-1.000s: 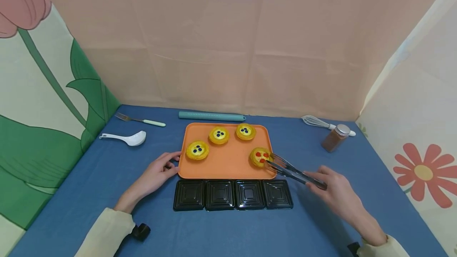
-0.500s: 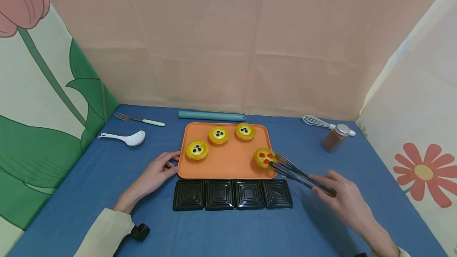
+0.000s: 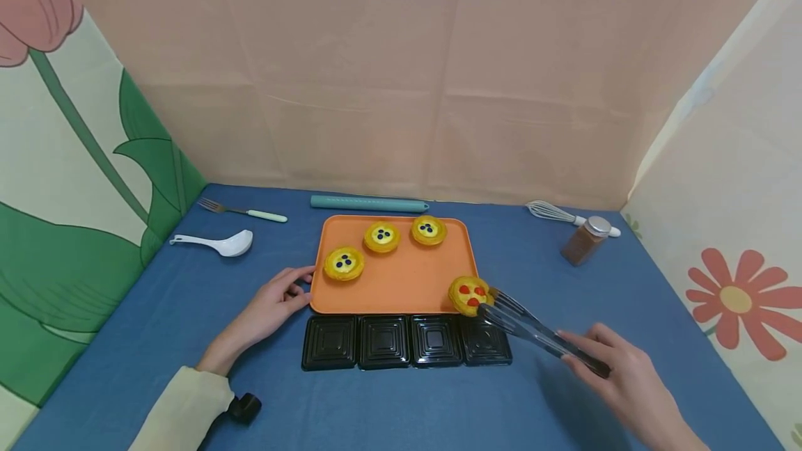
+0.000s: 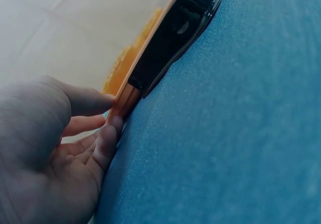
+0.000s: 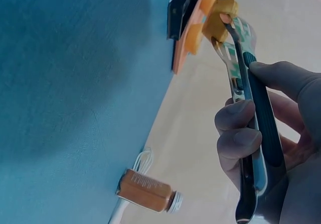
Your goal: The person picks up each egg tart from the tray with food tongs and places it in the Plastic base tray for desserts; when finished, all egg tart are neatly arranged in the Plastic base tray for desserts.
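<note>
In the head view, an orange tray (image 3: 401, 277) carries three egg tarts with dark blue dots (image 3: 343, 264). My left hand (image 3: 278, 301) holds the tray's left edge, thumb at the rim and fingertips low against it in the left wrist view. My right hand (image 3: 633, 374) grips a pair of tongs (image 3: 545, 336) with fork-like ends. Between those ends is an egg tart with red pieces on top (image 3: 468, 294), over the tray's front right corner. It overlaps the rightmost of several square black plastic containers (image 3: 382, 342) lined up in front of the tray.
Behind the tray lies a teal rolling pin (image 3: 370, 204). A fork (image 3: 266, 215) and a white ladle (image 3: 232, 246) lie at left. A jar with brown contents (image 3: 583, 246) and a whisk (image 3: 551, 212) are at right. Cloth walls enclose the back and sides.
The tongs and the red-topped tart have moved right and toward the front, from inside the tray to its front right corner. The left hand stays at the tray's edge.
</note>
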The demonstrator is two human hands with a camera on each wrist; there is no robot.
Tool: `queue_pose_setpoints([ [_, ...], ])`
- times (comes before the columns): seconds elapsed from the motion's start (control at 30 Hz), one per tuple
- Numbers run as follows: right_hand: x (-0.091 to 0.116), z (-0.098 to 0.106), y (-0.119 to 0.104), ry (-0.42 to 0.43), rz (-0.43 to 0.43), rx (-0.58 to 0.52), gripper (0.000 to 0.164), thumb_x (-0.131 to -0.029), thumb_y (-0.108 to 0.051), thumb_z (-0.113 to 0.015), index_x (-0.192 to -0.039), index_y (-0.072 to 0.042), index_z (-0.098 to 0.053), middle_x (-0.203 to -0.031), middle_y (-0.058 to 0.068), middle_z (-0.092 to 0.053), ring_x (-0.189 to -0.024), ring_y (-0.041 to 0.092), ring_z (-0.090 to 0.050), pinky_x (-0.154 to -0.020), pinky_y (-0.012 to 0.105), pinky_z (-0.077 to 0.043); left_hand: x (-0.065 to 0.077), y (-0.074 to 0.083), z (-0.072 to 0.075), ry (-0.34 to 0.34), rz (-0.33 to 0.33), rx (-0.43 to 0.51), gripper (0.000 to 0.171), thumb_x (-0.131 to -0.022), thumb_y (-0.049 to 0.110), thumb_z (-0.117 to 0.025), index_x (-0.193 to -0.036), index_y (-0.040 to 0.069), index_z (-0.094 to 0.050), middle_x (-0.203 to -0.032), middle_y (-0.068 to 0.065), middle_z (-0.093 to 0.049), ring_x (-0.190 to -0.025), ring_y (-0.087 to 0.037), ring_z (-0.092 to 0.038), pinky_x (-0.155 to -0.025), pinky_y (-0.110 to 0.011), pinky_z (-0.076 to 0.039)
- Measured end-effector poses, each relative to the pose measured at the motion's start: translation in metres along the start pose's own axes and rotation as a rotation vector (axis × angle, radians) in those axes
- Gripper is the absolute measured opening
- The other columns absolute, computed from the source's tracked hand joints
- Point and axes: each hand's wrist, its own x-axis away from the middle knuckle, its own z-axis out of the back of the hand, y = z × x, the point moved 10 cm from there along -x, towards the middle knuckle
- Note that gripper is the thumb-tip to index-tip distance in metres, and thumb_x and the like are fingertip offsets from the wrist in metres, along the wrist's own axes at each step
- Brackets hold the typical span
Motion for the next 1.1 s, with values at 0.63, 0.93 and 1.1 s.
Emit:
queue_pose_setpoints([
  [0.63, 0.040, -0.002, 0.010, 0.021, 0.039, 0.045, 0.035, -0.074, -0.004, -0.087, -0.107, -0.012, -0.080, -0.079, -0.020, -0.036, -0.057, -0.004, -0.032, -0.051, 0.021, -0.032, 0.000, -0.001, 0.000, 0.002, 0.006, 0.001, 0.051, -0.101, 0.012, -0.060, -0.150, 0.004, -0.046, -0.127, -0.010, -0.054, -0.096, -0.021, -0.055, -0.078, -0.030, -0.046],
  [0.93, 0.046, -0.007, 0.016, 0.012, 0.020, 0.028, 0.034, -0.074, -0.003, -0.086, -0.107, -0.011, -0.080, -0.079, -0.019, -0.035, -0.058, -0.004, -0.032, -0.051, 0.021, -0.032, 0.000, -0.001, 0.000, 0.004, 0.003, 0.002, 0.051, -0.101, 0.012, -0.060, -0.150, 0.003, -0.046, -0.127, -0.010, -0.054, -0.096, -0.021, -0.055, -0.078, -0.029, -0.047],
  [1.1, 0.047, -0.008, 0.019, 0.028, -0.026, 0.026, 0.033, -0.075, -0.008, -0.087, -0.107, -0.013, -0.080, -0.077, -0.017, -0.036, -0.057, -0.003, -0.033, -0.050, 0.022, -0.032, 0.000, 0.000, 0.000, 0.002, -0.015, 0.014, 0.051, -0.101, 0.012, -0.061, -0.149, 0.003, -0.046, -0.126, -0.010, -0.054, -0.095, -0.021, -0.055, -0.078, -0.029, -0.047],
])
